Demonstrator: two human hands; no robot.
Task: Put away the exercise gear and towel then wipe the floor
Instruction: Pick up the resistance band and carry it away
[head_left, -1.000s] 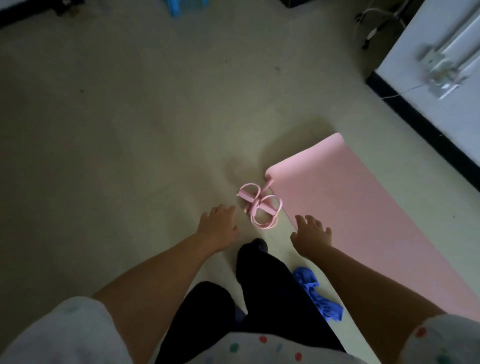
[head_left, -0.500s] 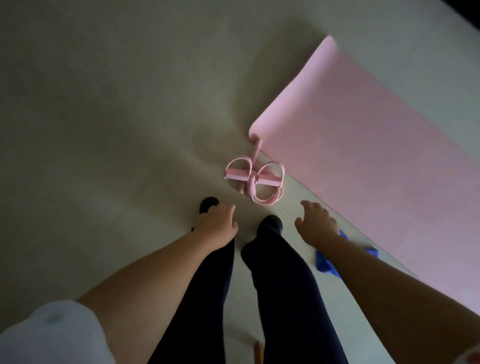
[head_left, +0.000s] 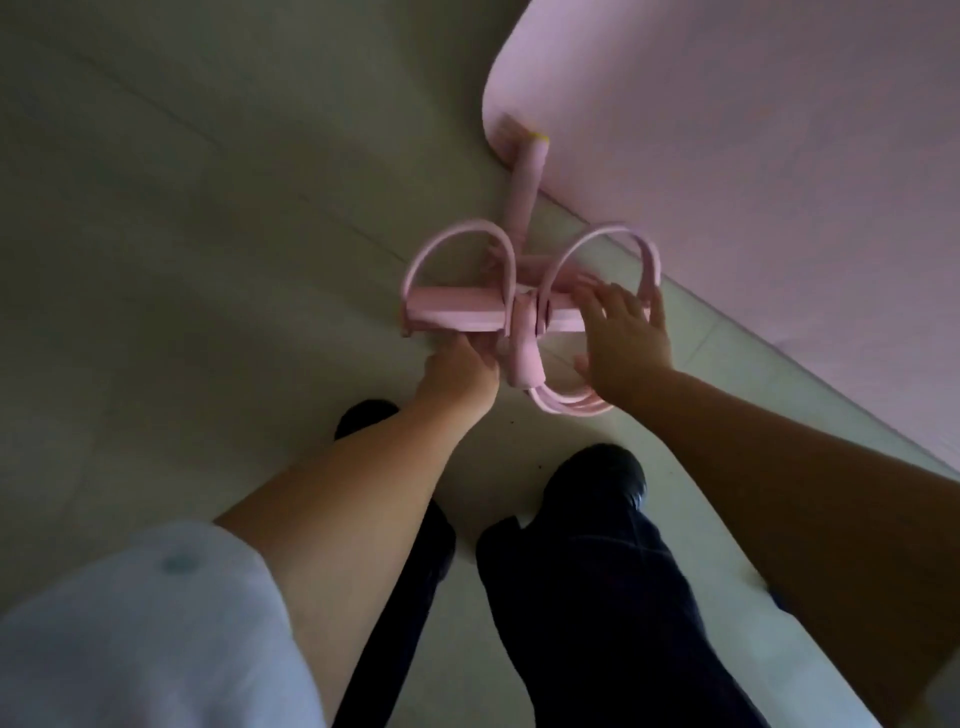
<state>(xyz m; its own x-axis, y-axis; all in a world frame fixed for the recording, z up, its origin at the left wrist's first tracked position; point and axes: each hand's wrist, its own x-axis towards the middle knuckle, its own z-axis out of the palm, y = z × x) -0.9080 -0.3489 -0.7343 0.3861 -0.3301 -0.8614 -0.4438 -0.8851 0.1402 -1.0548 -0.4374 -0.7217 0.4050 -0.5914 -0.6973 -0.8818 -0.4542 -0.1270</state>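
Pale floor (head_left: 182, 260) fills most of the frame, dim light, faint tile seams running diagonally. Nearest the camera at lower left is a light sleeve (head_left: 135, 634), with dark trousers (head_left: 587, 623) down the lower centre and two dark shoes (head_left: 597, 480) planted on the floor just below the gear. Both bare forearms reach up toward frame centre. Left hand (head_left: 457, 382) is at the near end of the pink pedal resistance puller (head_left: 519, 306), fingers curled under the foot bar beside the foam handle (grip itself is hidden, so I cannot tell whether it has closed on it). Right hand (head_left: 621, 332) is spread wide, fingers splayed flat over the right end of the foot bar and against the right strap loop, thumb out to the side, not wrapped around anything. Puller sits on the floor at centre frame, two strap loops standing up, tubes coiled below the right hand, its far foam handle pointing up-frame and touching the corner of the pink exercise mat (head_left: 753, 156), which lies flat across the upper right.
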